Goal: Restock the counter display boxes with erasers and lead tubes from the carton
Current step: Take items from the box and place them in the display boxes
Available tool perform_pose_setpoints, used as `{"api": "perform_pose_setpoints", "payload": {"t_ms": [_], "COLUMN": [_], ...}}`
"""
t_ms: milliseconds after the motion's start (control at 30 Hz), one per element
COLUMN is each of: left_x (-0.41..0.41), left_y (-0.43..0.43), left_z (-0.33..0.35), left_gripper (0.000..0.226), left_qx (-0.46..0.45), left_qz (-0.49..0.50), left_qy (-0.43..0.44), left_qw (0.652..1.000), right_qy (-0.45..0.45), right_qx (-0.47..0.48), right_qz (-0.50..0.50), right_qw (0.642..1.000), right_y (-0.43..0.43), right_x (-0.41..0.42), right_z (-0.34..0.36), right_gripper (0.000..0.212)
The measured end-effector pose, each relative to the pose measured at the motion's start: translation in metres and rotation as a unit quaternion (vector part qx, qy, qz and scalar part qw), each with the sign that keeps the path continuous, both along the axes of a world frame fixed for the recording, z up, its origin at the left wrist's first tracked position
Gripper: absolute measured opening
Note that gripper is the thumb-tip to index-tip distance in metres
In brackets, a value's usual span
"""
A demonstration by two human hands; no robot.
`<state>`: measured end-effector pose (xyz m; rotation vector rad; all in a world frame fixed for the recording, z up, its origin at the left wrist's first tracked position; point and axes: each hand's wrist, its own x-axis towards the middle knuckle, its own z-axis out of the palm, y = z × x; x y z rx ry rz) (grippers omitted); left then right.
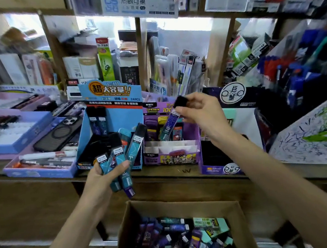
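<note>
My left hand [100,174] grips a fan of several teal and purple lead tubes [120,163] in front of the blue display box [113,109], which holds a few upright tubes at its back. My right hand [198,111] pinches one dark lead tube [171,120] by its black cap, hanging slanted above the purple display box [171,156] next to the blue one. Below, the brown carton [239,215] stands open, filled with loose purple, blue and teal tubes and mint erasers.
A black phone [60,135] lies on a lilac tray left of the blue box. Lilac pen trays [39,169] sit further left. A dark purple box [218,166] stands right of the purple one. Pen racks fill the right; shelves of stationery stand behind.
</note>
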<state>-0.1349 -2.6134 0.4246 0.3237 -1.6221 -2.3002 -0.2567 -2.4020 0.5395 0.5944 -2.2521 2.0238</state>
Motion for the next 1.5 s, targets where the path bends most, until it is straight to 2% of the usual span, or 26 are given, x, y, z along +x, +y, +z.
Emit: {"api": "perform_pose_setpoints", "payload": {"t_ms": [100, 200, 367, 500, 633, 833, 967, 1100, 1200, 1433, 1500], "left_x": [0.002, 0.005, 0.014, 0.025, 0.031, 0.029, 0.026, 0.027, 0.027, 0.028, 0.029], "left_y": [-0.008, -0.015, -0.038, -0.054, -0.066, -0.075, -0.077, -0.078, -0.079, -0.074, -0.072], "left_z": [0.0, -0.001, -0.002, -0.007, -0.015, -0.024, -0.029, -0.031, -0.031, -0.023, -0.018], "left_gripper": [0.039, 0.039, 0.042, 0.033, 0.035, 0.03, 0.025, 0.029, 0.032, 0.035, 0.036], "left_qx": [0.007, 0.015, 0.039, 0.049, 0.066, 0.075, 0.077, 0.074, 0.075, 0.091, 0.098], "left_qz": [0.007, 0.026, 0.079, 0.11, 0.123, 0.122, 0.116, 0.113, 0.111, 0.105, 0.095], "left_qy": [-0.004, -0.002, -0.007, -0.013, -0.019, -0.018, -0.024, -0.024, -0.024, -0.017, -0.013], "left_qw": [1.0, 1.0, 0.996, 0.993, 0.99, 0.99, 0.99, 0.991, 0.991, 0.99, 0.991], "right_qy": [0.025, 0.023, 0.052, 0.067, 0.076, 0.058, 0.076, 0.026, 0.011, 0.012, 0.05], "right_qx": [0.059, 0.07, 0.071, 0.091, 0.135, 0.184, 0.216, 0.191, 0.208, 0.356, 0.34], "right_qz": [0.006, 0.026, 0.038, 0.036, 0.007, 0.018, 0.02, 0.004, -0.011, 0.017, 0.013], "right_qw": [0.998, 0.997, 0.995, 0.993, 0.988, 0.981, 0.973, 0.981, 0.978, 0.934, 0.939], "right_y": [-0.022, -0.043, -0.096, -0.143, -0.168, -0.181, -0.181, -0.182, -0.186, -0.179, -0.173], "right_x": [-0.003, -0.003, -0.005, -0.016, -0.033, -0.039, -0.043, -0.045, -0.047, -0.036, -0.022], "right_z": [0.0, -0.001, 0.0, -0.007, -0.019, -0.032, -0.031, -0.04, -0.044, -0.033, -0.035], "right_gripper": [0.02, 0.022, 0.012, 0.011, 0.022, 0.036, 0.03, 0.026, 0.023, 0.042, 0.047]}}
